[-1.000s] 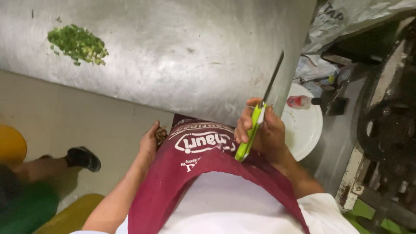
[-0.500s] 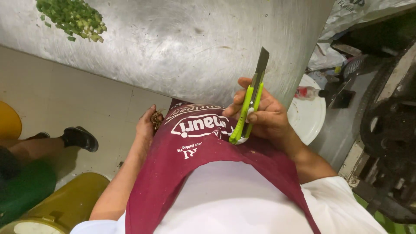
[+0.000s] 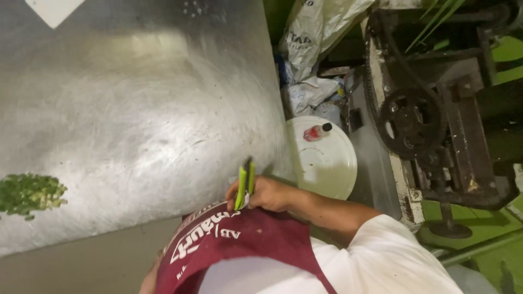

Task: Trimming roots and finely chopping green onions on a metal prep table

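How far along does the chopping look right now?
Done: a pile of chopped greens lies on the steel table. In hand: the right hand holds a green-handled knife upright at the table's edge. The left hand hangs low, barely visible. No uncut greens show.

A single camera worn on the person's head is looking steeply down along the chest, so the maroon apron (image 3: 239, 245) is filling the bottom middle of the frame, very close to the lens. The view is facing across the near edge of the steel table (image 3: 136, 109), which is taking up the upper left. The table's right edge is running up the middle, and beyond it the camera is taking in the floor, a white bucket lid (image 3: 321, 158) and a machine (image 3: 436, 109) farther off.
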